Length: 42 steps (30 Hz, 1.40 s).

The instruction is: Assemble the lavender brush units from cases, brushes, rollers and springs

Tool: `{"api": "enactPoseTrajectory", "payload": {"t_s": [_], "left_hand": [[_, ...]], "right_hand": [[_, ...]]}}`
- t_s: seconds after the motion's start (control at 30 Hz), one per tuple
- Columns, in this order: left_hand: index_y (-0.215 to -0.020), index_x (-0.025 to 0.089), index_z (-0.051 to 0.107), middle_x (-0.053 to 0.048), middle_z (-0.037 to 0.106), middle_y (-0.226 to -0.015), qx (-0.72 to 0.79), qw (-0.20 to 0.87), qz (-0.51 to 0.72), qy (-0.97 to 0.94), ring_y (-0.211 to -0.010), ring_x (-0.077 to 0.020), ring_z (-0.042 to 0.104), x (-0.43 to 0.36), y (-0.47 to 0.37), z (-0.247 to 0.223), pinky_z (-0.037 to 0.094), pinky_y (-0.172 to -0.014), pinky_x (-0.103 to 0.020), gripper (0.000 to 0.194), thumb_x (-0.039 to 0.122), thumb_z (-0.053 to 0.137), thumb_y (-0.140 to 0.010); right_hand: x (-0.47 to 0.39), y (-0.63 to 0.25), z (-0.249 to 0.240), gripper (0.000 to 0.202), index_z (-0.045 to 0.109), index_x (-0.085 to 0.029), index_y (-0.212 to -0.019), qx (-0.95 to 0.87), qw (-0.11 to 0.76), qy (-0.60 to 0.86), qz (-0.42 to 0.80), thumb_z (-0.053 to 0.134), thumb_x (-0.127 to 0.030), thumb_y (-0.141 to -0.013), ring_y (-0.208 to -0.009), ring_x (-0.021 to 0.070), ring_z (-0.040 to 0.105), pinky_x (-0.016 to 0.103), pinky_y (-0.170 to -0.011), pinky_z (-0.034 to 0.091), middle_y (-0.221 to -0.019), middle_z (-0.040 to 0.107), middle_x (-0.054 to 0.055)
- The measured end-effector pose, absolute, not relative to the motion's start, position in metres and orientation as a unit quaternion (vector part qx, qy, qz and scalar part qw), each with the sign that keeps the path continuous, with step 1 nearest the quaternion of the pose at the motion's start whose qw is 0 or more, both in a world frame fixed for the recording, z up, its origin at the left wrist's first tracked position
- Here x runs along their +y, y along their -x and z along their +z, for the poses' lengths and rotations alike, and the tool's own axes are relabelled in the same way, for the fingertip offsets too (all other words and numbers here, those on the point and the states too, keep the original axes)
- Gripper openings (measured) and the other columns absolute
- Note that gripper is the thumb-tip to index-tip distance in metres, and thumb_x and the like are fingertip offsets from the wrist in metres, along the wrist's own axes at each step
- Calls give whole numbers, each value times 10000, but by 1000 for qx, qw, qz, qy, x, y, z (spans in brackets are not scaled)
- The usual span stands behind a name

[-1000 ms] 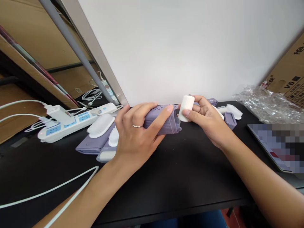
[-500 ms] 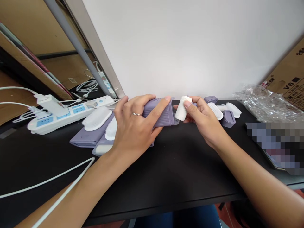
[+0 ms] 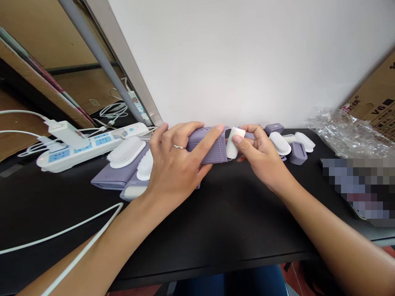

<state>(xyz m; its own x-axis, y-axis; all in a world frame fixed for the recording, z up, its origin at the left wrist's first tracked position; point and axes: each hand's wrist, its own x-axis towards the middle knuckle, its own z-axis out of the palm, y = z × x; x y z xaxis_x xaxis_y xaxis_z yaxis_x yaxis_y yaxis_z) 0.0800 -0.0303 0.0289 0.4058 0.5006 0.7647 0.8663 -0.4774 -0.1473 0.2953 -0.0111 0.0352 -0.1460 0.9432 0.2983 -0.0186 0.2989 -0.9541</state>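
Observation:
My left hand (image 3: 179, 160) is wrapped round a purple ribbed plastic case (image 3: 208, 150), its open end facing right. Between the thumb and fingers of my right hand (image 3: 259, 154) is a white ribbed cylinder (image 3: 235, 142), slightly tilted, right at the case's open end; whether it touches the rim I cannot tell. Left of my left hand lie purple pieces (image 3: 119, 174) with a white bristled brush head (image 3: 127, 151) on top. Beyond my right wrist are another white brush head (image 3: 280, 143) and a small purple cup-like part (image 3: 298, 153).
A white power strip (image 3: 92, 148) with plugs stands at the left, and a white cable (image 3: 77, 230) crosses over my left forearm. Crumpled clear plastic (image 3: 348, 131) and a cardboard box (image 3: 376, 102) sit at the right. A white wall (image 3: 240, 61) rises behind the black table (image 3: 228, 230).
My right hand has moved a little left, bringing the white cylinder from just off the case up to its open end. My left hand keeps its hold on the case.

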Motion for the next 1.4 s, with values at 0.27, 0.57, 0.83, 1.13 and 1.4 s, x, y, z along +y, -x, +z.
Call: {"api": "enactPoseTrajectory", "payload": {"t_s": [0.27, 0.57, 0.83, 1.13, 1.4], "left_hand": [[-1576, 317, 509, -160, 590, -1458, -435, 269, -331, 793, -1335, -367, 595, -30, -80, 29, 318, -1244, -607, 687, 215, 749, -940], [-1555, 319, 553, -143, 604, -1461, -444, 253, -354, 783, -1339, -360, 584, -31, -83, 27, 320, -1229, -572, 641, 226, 726, -945], [-1517, 359, 608, -138, 635, -1427, -457, 230, -380, 770, -1282, -370, 586, -31, -90, 16, 392, -1125, -549, 594, 259, 731, -945], [-1524, 347, 601, -149, 622, -1437, -462, 247, -376, 764, -1276, -379, 587, -32, -87, 19, 397, -1116, -560, 603, 254, 731, -943], [-1512, 367, 598, -136, 627, -1429, -458, 260, -383, 759, -1281, -372, 598, -33, -86, 19, 403, -1121, -562, 614, 255, 741, -926]], "right_hand": [[-15, -294, 37, 345, 579, -269, -1159, -620, 529, 368, 447, 744, -513, -980, -782, 144, 685, 271, -686, 547, -773, 671, -61], [-17, -296, 38, 363, 565, -295, -1255, -657, 500, 371, 425, 713, -510, -1003, -895, 160, 707, 289, -746, 559, -968, 747, -18], [-20, -293, 34, 360, 569, -294, -1301, -672, 472, 391, 415, 660, -503, -1023, -908, 182, 678, 294, -650, 623, -1116, 681, 34], [-23, -292, 37, 362, 579, -293, -1339, -692, 473, 357, 412, 645, -487, -1040, -1008, 196, 674, 301, -701, 658, -1191, 664, 53], [-27, -290, 39, 354, 578, -297, -1364, -694, 468, 348, 422, 602, -485, -1066, -990, 185, 684, 298, -722, 644, -1233, 674, 53]]}}
